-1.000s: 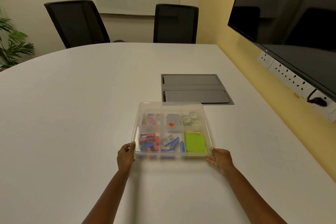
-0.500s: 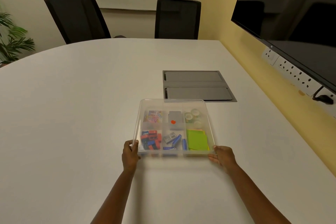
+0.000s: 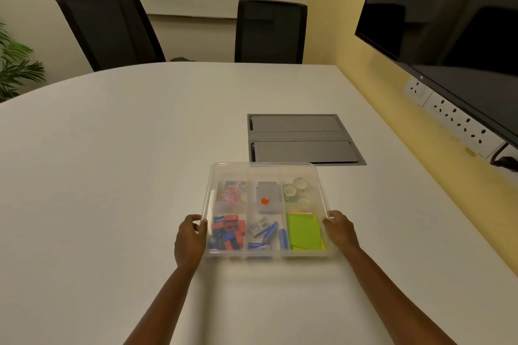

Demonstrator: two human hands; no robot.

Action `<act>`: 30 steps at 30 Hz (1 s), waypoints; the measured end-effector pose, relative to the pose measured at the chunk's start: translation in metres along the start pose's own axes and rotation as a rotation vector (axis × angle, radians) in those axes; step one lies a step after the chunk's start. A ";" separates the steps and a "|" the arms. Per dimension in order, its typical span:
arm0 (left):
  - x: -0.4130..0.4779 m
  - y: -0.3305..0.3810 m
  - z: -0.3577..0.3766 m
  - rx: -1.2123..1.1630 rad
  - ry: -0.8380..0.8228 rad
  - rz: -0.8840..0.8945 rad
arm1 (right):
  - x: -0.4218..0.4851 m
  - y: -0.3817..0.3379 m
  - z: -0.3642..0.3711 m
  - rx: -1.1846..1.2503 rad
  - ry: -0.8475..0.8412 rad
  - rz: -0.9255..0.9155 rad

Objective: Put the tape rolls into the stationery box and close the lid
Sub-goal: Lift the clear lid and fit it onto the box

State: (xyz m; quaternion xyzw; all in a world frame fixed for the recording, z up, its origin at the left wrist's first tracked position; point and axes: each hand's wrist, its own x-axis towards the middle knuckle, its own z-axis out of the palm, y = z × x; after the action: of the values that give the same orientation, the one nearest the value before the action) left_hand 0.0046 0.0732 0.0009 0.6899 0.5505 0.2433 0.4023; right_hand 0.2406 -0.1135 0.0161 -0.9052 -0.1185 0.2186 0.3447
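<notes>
- Head view: clear plastic stationery box (image 3: 207, 199) sits on white table (image 3: 112, 176), near edge, just in front of grey cable hatch (image 3: 304, 138).
- Translucent lid on top; six compartments show through.
- Tape rolls (image 3: 295, 189) in far-right compartment, pale and clear-ish, bunched together.
- Green sticky notes (image 3: 304, 232) near-right, coloured paper clips (image 3: 232, 191) far-left.
- Left hand (image 3: 190, 241) grips box's left near edge, fingers curled on rim.
- Right hand (image 3: 340, 231) grips right near edge, fingers wrapped.
</notes>
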 end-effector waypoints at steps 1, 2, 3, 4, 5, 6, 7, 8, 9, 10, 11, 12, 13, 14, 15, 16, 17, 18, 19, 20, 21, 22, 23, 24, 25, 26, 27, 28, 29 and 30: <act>0.008 0.004 0.001 0.013 -0.003 -0.006 | 0.009 -0.006 0.000 0.013 -0.001 -0.003; 0.015 0.008 0.002 0.022 -0.005 -0.012 | 0.019 -0.012 -0.001 0.038 -0.004 0.001; 0.023 0.011 0.003 0.029 -0.008 -0.017 | 0.029 -0.017 -0.003 0.079 -0.012 0.013; 0.030 0.015 0.005 0.035 -0.013 -0.021 | 0.038 -0.022 -0.005 0.132 -0.026 0.028; 0.037 0.019 0.008 0.039 -0.017 -0.026 | 0.047 -0.027 -0.006 0.185 -0.041 0.050; 0.044 0.022 0.010 0.042 -0.019 -0.032 | 0.055 -0.031 -0.008 0.227 -0.051 0.082; 0.051 0.026 0.013 0.045 -0.020 -0.038 | 0.064 -0.036 -0.008 0.255 -0.056 0.114; 0.058 0.030 0.016 0.046 -0.020 -0.042 | 0.073 -0.039 -0.008 0.272 -0.062 0.133; 0.065 0.033 0.019 0.046 -0.020 -0.046 | 0.082 -0.044 -0.008 0.285 -0.066 0.136; 0.071 0.036 0.023 0.046 -0.020 -0.049 | 0.090 -0.049 -0.007 0.293 -0.066 0.133; 0.078 0.038 0.026 0.046 -0.020 -0.050 | 0.098 -0.054 -0.006 0.296 -0.062 0.132; 0.085 0.041 0.029 0.046 -0.021 -0.048 | 0.107 -0.059 -0.004 0.298 -0.055 0.131; 0.091 0.042 0.032 0.047 -0.023 -0.046 | 0.115 -0.063 -0.003 0.301 -0.045 0.128; 0.097 0.043 0.035 0.048 -0.027 -0.043 | 0.122 -0.067 -0.001 0.302 -0.041 0.129; 0.102 0.044 0.037 0.049 -0.032 -0.040 | 0.129 -0.071 0.001 0.310 -0.040 0.131; 0.107 0.043 0.040 0.052 -0.037 -0.037 | 0.134 -0.073 0.003 0.318 -0.043 0.135; 0.110 0.043 0.042 0.054 -0.041 -0.035 | 0.139 -0.074 0.005 0.328 -0.046 0.135; 0.113 0.041 0.044 0.053 -0.042 -0.033 | 0.143 -0.073 0.007 0.337 -0.045 0.131; 0.115 0.039 0.046 0.048 -0.039 -0.032 | 0.147 -0.071 0.010 0.347 -0.043 0.126; 0.116 0.036 0.048 0.039 -0.035 -0.030 | 0.151 -0.070 0.012 0.356 -0.040 0.120; 0.116 0.033 0.050 0.026 -0.028 -0.029 | 0.152 -0.069 0.014 0.364 -0.039 0.115; 0.116 0.031 0.051 0.011 -0.021 -0.029 | 0.153 -0.069 0.015 0.371 -0.048 0.118; 0.115 0.030 0.052 -0.001 -0.013 -0.026 | 0.153 -0.071 0.014 0.377 -0.065 0.129; 0.115 0.029 0.053 -0.008 -0.006 -0.018 | 0.153 -0.073 0.013 0.387 -0.094 0.146; 0.114 0.028 0.053 -0.011 0.001 -0.009 | 0.153 -0.075 0.011 0.399 -0.130 0.167; 0.114 0.028 0.054 -0.011 0.009 0.002 | 0.153 -0.077 0.009 0.409 -0.166 0.188; 0.114 0.028 0.054 -0.009 0.016 0.013 | 0.153 -0.078 0.008 0.412 -0.195 0.206; 0.113 0.028 0.054 -0.008 0.021 0.023 | 0.153 -0.080 0.006 0.405 -0.211 0.220; 0.113 0.028 0.054 -0.008 0.023 0.029 | 0.152 -0.081 0.005 0.392 -0.216 0.228; 0.112 0.028 0.054 -0.008 0.023 0.033 | 0.152 -0.082 0.004 0.376 -0.216 0.233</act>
State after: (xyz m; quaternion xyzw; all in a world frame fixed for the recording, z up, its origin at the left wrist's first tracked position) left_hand 0.0937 0.1631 -0.0185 0.6943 0.5429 0.2600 0.3944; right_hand 0.3670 0.0048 0.0209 -0.8040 -0.0066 0.3708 0.4649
